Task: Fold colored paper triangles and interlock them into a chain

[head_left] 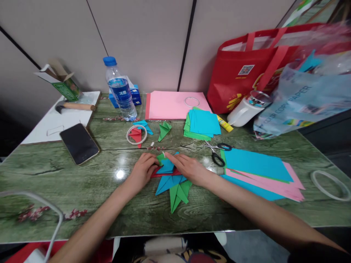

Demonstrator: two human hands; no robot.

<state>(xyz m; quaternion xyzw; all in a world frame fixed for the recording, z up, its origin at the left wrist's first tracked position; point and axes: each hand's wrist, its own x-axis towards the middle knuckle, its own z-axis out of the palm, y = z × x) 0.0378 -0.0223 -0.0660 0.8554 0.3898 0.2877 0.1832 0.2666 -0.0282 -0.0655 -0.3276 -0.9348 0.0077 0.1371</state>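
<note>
In front of me on the table lies a folded paper piece made of joined blue (168, 181), green (179, 195) and red (163, 174) pointed units. My left hand (144, 167) has its fingers closed at its left side, by a green flap. From the right, my right hand (192, 168) grips it with the fingers bent over its top and one finger reaching to the far tip. A small white bit shows at that fingertip; I cannot make out what it is. The hands partly cover the paper. Beyond it are loose folded units, one green (165, 130) and one red (135, 135).
A tape roll (136, 143) rests by the loose units. Scissors (214, 150), blue and green squares (204, 121) and cut sheets (257, 165) lie right. A phone (79, 144), hammer (75, 106) and water bottle (121, 93) stand left; a red bag (219, 86) is at back right.
</note>
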